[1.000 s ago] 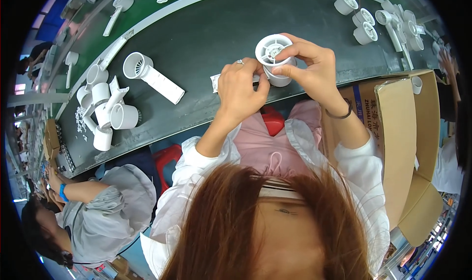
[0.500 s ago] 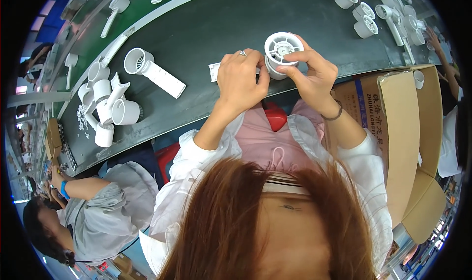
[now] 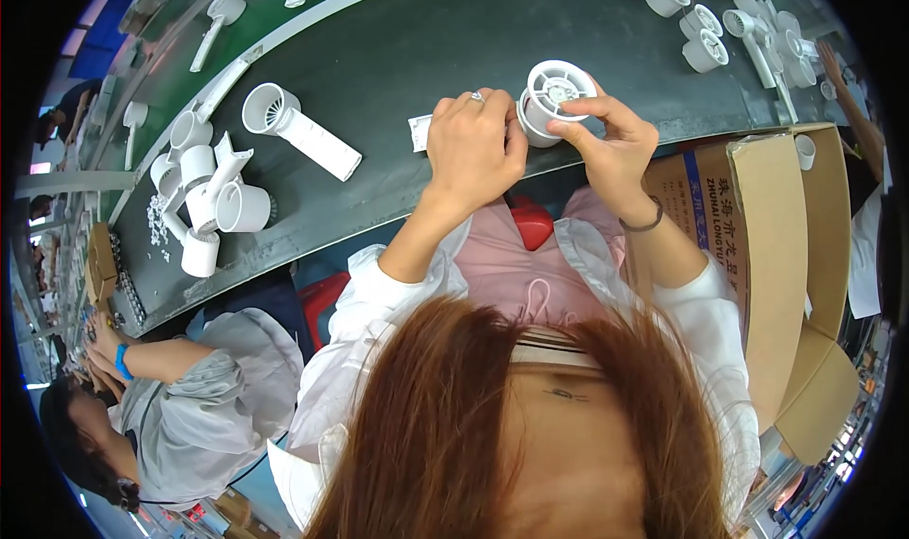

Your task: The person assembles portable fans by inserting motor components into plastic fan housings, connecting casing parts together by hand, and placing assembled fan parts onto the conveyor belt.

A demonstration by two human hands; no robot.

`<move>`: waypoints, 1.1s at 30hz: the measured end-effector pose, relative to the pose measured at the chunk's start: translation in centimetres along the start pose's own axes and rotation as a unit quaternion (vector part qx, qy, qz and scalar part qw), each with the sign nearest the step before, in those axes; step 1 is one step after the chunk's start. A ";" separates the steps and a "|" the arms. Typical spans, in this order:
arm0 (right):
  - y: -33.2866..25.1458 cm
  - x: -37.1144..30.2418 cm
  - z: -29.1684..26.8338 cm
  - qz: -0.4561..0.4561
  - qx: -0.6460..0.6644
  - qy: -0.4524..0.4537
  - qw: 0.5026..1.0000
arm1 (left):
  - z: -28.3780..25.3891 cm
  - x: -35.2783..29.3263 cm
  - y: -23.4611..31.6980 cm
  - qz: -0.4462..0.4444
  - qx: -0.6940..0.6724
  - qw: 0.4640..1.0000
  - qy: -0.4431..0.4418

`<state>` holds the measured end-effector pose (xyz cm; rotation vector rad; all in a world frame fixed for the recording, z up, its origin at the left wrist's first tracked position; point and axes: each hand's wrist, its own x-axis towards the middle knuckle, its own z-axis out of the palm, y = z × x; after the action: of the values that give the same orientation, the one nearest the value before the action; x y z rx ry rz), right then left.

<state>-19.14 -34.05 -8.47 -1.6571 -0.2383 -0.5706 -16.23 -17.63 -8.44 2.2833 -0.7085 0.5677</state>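
Observation:
Over the near side of the dark work surface, my left hand (image 3: pixel 475 151) is closed around the handle of a white plastic fan housing (image 3: pixel 537 130). The handle's pale end (image 3: pixel 419 134) sticks out to the left of the fist. At the housing's round head, my right hand (image 3: pixel 614 146) grips a spoked white fan insert (image 3: pixel 559 90) between thumb and fingers. The insert's flared rim faces up at the head's opening. How deep it sits in the head I cannot tell. My left fingers hide most of the handle.
A similar housing (image 3: pixel 305 134) lies to the left, near a pile of white housings (image 3: pixel 241 207) and small white bits (image 3: pixel 157 222). Several fan inserts (image 3: pixel 704 51) stand at the far right. An open cardboard box (image 3: pixel 772 255) is at my right; a co-worker (image 3: pixel 208 387) sits at left.
Both hands have shifted slightly to the right with the housing and the fan insert. The hold of each hand looks the same.

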 end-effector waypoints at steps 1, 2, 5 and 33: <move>0.1 0.2 -0.2 0.000 0.001 -0.001 1.000 | 0.0 0.0 0.0 0.000 0.002 1.000 -0.002; 0.2 0.3 -0.5 -0.003 -0.019 -0.019 1.000 | -0.1 0.0 0.0 -0.001 0.003 1.000 -0.002; -0.2 0.4 -0.6 -0.006 -0.047 -0.047 0.998 | -0.1 -0.1 -0.1 -0.005 0.017 1.000 -0.020; 2.1 2.2 -2.3 0.080 0.208 -0.199 0.954 | -2.7 0.2 -1.0 -0.078 0.003 0.991 -0.105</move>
<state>-16.81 -37.02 -9.00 -1.3469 -0.4783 -0.0471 -15.98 -15.15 -7.01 2.4015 -0.6187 0.2586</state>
